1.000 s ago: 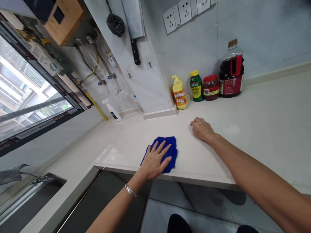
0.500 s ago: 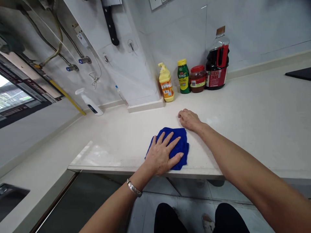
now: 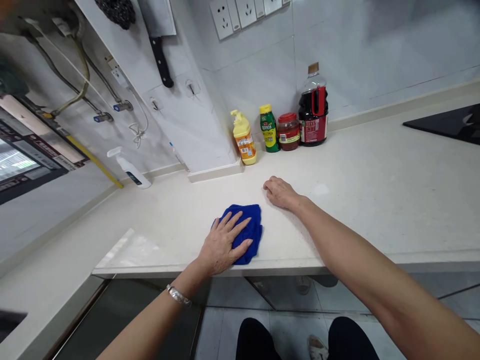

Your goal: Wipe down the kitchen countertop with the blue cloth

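Observation:
My left hand (image 3: 219, 250) lies flat with its fingers spread on a folded blue cloth (image 3: 252, 230), pressing it to the white countertop (image 3: 360, 200) close to the front edge. Part of the cloth is hidden under the palm and fingers. A silver bracelet (image 3: 179, 295) circles the left wrist. Farther back and to the right of the cloth, my right hand (image 3: 281, 192) rests on the countertop, its fingers curled in, with nothing visible in them.
A yellow pump bottle (image 3: 245, 142), a green bottle (image 3: 269, 132), a red-lidded jar (image 3: 288, 135) and a large dark sauce bottle (image 3: 313, 112) stand along the wall. A white spray bottle (image 3: 131, 170) is at left. A knife (image 3: 161, 60) hangs on the pillar. A black glossy panel (image 3: 448, 122) lies right.
My left hand and the blue cloth have slid slightly left along the countertop. The right hand stays where it was. The view has turned a little to the right and up.

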A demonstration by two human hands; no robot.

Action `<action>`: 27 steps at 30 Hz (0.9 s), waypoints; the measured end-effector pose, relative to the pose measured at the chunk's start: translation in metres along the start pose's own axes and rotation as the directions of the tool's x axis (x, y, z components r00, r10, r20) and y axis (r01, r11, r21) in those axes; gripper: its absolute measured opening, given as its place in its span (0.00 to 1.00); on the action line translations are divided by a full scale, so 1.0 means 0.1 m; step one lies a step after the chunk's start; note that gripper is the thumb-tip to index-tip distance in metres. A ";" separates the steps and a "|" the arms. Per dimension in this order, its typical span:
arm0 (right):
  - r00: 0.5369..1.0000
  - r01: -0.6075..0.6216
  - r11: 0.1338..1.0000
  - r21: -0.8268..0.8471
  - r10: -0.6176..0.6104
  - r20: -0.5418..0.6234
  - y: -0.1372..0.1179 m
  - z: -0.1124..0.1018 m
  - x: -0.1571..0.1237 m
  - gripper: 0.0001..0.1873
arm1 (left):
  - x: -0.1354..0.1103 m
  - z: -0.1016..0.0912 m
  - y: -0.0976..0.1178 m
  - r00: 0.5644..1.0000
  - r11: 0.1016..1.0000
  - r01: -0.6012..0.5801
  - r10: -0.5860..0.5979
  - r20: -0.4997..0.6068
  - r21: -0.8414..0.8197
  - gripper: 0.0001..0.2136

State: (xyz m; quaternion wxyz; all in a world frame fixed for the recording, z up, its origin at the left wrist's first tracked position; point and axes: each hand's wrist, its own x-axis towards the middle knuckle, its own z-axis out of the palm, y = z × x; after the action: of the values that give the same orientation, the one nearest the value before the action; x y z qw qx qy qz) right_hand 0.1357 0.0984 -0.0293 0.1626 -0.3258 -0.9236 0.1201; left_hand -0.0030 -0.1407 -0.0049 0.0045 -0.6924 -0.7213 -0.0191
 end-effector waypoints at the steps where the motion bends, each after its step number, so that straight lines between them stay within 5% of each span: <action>1: 1.000 -0.002 1.000 -0.002 0.002 0.006 -0.02 -0.01 -0.01 0.18 | -0.03 0.00 -0.04 1.000 1.000 0.020 -0.020 -0.002 0.013 0.29; 9: 0.998 -0.062 0.998 0.020 0.062 0.019 -0.09 -0.08 0.05 0.18 | -0.07 0.05 0.02 0.995 0.991 0.098 -0.095 -0.029 0.092 0.30; 20: 0.995 -0.093 0.995 0.030 0.092 0.026 -0.11 -0.11 0.16 0.20 | 0.36 0.17 0.55 0.997 0.999 0.007 -0.005 -0.079 0.033 0.31; 27: 0.991 -0.115 0.985 0.127 0.105 0.078 0.07 -0.24 0.21 0.18 | 0.65 0.23 0.98 0.997 0.999 0.051 -0.052 -0.065 -0.016 0.33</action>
State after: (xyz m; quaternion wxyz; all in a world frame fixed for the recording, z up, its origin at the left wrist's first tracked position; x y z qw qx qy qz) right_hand 0.1334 0.1199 -0.0046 0.1437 -0.3604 -0.8995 0.2010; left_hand 0.0931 -0.0709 -0.0234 0.0224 -0.6726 -0.7382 -0.0469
